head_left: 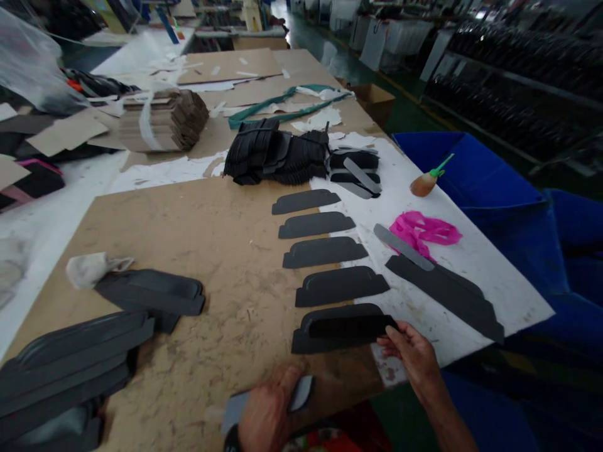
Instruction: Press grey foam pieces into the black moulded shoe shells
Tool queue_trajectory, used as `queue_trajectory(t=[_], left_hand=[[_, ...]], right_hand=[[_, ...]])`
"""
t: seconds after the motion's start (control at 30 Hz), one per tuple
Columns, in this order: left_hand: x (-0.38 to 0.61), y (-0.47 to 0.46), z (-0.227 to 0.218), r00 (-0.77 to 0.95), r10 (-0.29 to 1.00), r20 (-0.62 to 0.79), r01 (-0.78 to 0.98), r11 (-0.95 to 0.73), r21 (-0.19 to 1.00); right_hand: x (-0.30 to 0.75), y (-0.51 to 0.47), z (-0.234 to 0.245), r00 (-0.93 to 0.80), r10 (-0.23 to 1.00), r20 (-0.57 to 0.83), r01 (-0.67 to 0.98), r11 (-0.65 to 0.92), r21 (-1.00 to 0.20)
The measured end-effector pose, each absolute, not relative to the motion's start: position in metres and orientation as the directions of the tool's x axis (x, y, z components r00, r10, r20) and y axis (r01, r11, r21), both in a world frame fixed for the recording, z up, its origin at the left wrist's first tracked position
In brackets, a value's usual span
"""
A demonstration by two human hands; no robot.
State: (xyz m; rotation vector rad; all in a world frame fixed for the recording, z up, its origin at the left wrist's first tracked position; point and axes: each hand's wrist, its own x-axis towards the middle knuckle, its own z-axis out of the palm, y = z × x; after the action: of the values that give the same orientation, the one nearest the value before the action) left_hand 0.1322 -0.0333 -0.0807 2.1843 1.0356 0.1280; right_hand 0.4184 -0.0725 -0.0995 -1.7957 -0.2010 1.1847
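Observation:
My right hand (pixel 411 356) pinches the right end of a black strip (pixel 348 328), which lies over the nearest dark grey cut piece (pixel 306 342). Under my left hand (pixel 269 405), close to the table's near edge, is a grey strip with a rounded end (pixel 302 392); the fingers are closed over it and partly hidden. Beyond, more flat dark grey pieces (pixel 342 285) lie in a row running away from me. To their right, a light grey strip (pixel 404 247) rests across the end of a stack of dark grey pieces (pixel 447 295).
Stacked dark pieces (pixel 70 358) fill the near left, with a white cloth bundle (pixel 87 270) behind. Black bundles (pixel 277 154) and a tied brown stack (pixel 162 119) stand farther back. A green-tipped bottle (pixel 426 183) and pink cloth (pixel 424 231) lie right, beside blue bins (pixel 471 169).

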Motion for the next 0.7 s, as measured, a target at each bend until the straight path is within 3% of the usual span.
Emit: queue_trajectory(t=[0.13,0.27,0.53,0.7], left_hand=[[0.159,-0.04,-0.089,0.758,0.653,-0.009,0.599,-0.69,0.406],[0.177,-0.037,-0.096,0.752,0.654,0.084,0.621,-0.745,0.243],[0.181,-0.03,-0.109,0.764,0.641,0.073,0.62,-0.761,0.193],[0.181,-0.028,-0.117,0.755,0.653,0.067,0.635,-0.752,0.178]], right_hand=[[0.413,-0.063,-0.1,0.519,0.583,-0.625,-0.317,-0.548,-0.774],[0.408,-0.056,-0.099,0.525,0.584,-0.619,-0.287,-0.563,-0.775],[0.407,-0.054,-0.106,0.542,0.569,-0.618,-0.278,-0.573,-0.771],[0.408,-0.057,-0.111,0.557,0.591,-0.583,-0.18,-0.599,-0.78]])
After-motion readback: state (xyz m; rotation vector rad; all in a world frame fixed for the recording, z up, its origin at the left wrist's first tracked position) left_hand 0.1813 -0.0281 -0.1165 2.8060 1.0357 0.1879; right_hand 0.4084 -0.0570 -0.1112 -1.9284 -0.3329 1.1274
